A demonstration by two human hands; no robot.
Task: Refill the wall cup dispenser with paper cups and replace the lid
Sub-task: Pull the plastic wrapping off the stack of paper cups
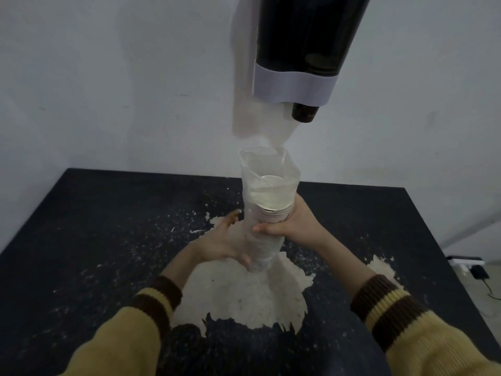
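Observation:
A stack of white paper cups (271,204) stands upright in a clear plastic sleeve (268,172) above the dark table. My right hand (290,225) grips the upper part of the sleeved stack. My left hand (227,240) holds the lower part of the stack from the left. The sleeve's open top stands loose above the top cup. The wall cup dispenser (303,47), a dark tube with a white band at its bottom, hangs on the wall above the stack. A dark cup bottom (305,113) sticks out under the band. No lid is in view.
The dark table (95,240) has a large worn pale patch (244,297) and white flecks. It meets the white wall (122,90) at the back. A power strip with a plug (469,263) lies on the floor at the right.

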